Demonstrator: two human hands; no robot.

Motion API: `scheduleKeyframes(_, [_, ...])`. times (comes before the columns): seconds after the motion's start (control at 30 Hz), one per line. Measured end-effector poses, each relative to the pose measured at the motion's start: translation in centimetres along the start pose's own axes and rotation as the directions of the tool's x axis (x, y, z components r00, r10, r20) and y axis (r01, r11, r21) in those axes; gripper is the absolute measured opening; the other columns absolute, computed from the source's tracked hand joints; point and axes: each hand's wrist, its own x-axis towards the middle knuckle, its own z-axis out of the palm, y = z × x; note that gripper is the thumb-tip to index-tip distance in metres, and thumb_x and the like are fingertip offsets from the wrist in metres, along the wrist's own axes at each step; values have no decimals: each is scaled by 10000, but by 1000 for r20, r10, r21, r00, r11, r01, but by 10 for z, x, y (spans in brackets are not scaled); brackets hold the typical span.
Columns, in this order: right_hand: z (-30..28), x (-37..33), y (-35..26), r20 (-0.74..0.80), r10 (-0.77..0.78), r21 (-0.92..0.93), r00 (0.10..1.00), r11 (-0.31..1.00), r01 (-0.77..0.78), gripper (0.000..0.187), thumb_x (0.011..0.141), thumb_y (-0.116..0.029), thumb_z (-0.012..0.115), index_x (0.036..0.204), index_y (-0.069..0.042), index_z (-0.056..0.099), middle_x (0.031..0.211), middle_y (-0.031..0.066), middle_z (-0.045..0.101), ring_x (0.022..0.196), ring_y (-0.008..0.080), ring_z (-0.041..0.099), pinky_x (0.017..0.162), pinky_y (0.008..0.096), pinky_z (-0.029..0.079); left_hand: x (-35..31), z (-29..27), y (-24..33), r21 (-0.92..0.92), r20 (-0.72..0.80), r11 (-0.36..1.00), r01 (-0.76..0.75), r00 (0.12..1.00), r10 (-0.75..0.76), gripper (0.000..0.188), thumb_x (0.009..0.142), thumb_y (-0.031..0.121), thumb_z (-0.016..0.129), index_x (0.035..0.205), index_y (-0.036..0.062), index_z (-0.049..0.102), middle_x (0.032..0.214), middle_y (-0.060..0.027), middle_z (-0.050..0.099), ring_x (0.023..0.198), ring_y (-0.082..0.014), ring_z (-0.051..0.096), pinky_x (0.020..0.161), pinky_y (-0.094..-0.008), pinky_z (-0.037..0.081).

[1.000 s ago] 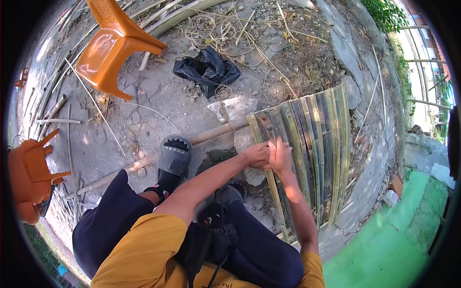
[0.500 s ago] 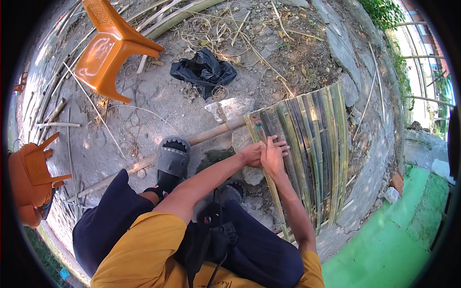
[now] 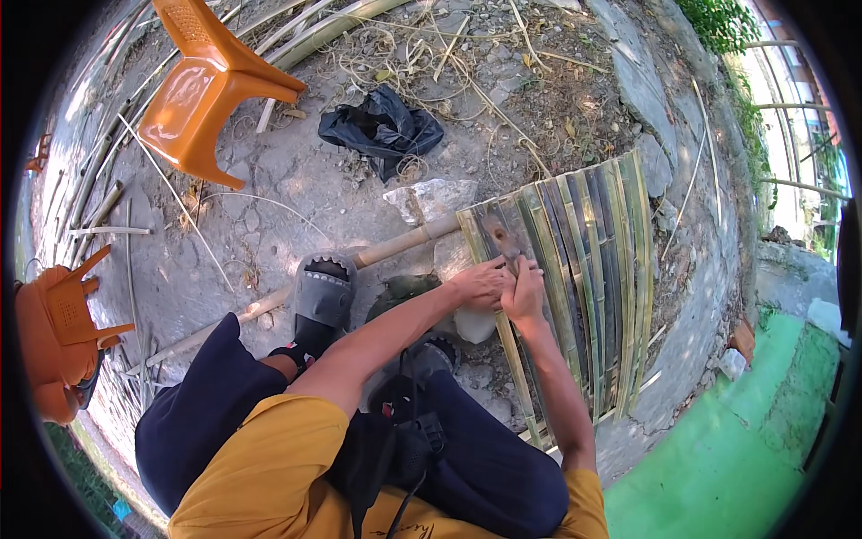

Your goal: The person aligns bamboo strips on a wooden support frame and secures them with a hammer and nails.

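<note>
My left hand [image 3: 485, 282] and my right hand [image 3: 525, 291] are close together over the left edge of a panel of split bamboo slats [image 3: 584, 260]. The fingers of both hands are bent and pressed in close to each other. Just beyond the fingertips is a short brownish piece [image 3: 503, 237], smeared by motion; its kind cannot be made out, nor which hand grips it. The slats lie side by side, green, tan and dark. Under the panel's left edge runs a round bamboo pole [image 3: 404, 244], reaching leftward past my shoe [image 3: 323, 292].
An orange plastic chair [image 3: 193, 112] stands at the upper left, with a black plastic bag [image 3: 382, 133] to its right. Pale stones [image 3: 431, 201] lie by the pole. Another person [image 3: 58, 341] is at the far left. Green-painted ground [image 3: 718, 449] spreads at the lower right.
Both hands have shifted slightly, and the right hand's fingers, stretched across the slats before, are now drawn in. The brownish piece beyond them has moved a little to the right.
</note>
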Motion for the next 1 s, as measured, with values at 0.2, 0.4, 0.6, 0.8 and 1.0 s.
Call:
scheduleKeyframes(0.2, [-6,23,-20,132,110,14,985,993,-113,347,1029,-314,567,1200,-13,585,861,311,689,794,524,677,695,575,535,-13,12,-6,186,-261,982,-25,962,74,516,968,386,558,1389,89,563,1479,-127,560,1412,-267,467,1275,-495,221])
scheduleKeyframes(0.4, [6,42,-28,444,252,-187,860,964,-186,355,1044,-275,564,1264,3,586,909,294,703,829,505,680,723,561,525,-30,23,-8,96,-340,995,-23,939,54,579,937,355,611,1448,89,552,1554,-143,506,1435,-319,458,1208,-476,331])
scheduleKeyframes(0.6, [13,18,-13,256,185,-303,949,947,-103,402,1058,-320,543,1252,27,603,907,326,690,827,515,675,699,578,512,-17,6,-2,78,-455,989,-129,878,150,533,940,355,612,1387,66,585,1420,-146,603,1330,-308,531,1146,-464,369])
scheduleKeyframes(0.8, [-7,2,0,48,67,-58,997,996,-64,367,1038,-285,559,1220,33,580,898,364,675,842,585,653,755,639,499,1,-21,9,-84,225,988,128,968,-106,462,955,343,579,1336,82,607,1458,-104,586,1412,-281,476,1231,-498,284])
scheduleKeyframes(1.0, [7,24,-28,131,163,47,978,984,-170,419,1049,-301,540,1304,31,566,931,405,661,909,594,655,779,649,508,-13,22,-20,89,-280,996,-9,959,34,579,955,324,556,1487,101,504,1576,-101,485,1494,-275,399,1313,-520,136])
